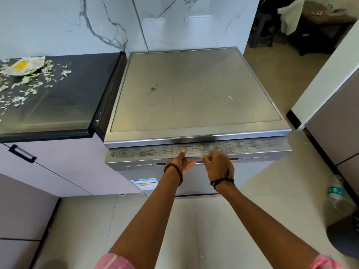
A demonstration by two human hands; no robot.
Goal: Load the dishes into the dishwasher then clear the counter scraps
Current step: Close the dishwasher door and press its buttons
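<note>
The silver dishwasher (194,90) stands beside the dark counter (64,105). Its door is tilted slightly out, so the printed strip along the door's top edge shows. My left hand (181,162) is at the middle of that edge, palm up, thumb on the strip and fingers stretched straight along the handle slot. My right hand (218,166) is just to the right of it at the same slot; it is motion-blurred and its fingers cannot be made out. A crumpled wrapper with a yellow patch (22,66) and scattered white scraps (29,88) lie on the counter's left end. No dishes are in sight.
A cabinet with a dark handle (22,153) sits under the counter. On the floor at the right are a plastic water bottle (336,191) and a dark round bin (343,235). A wall and a tall appliance close off the right side.
</note>
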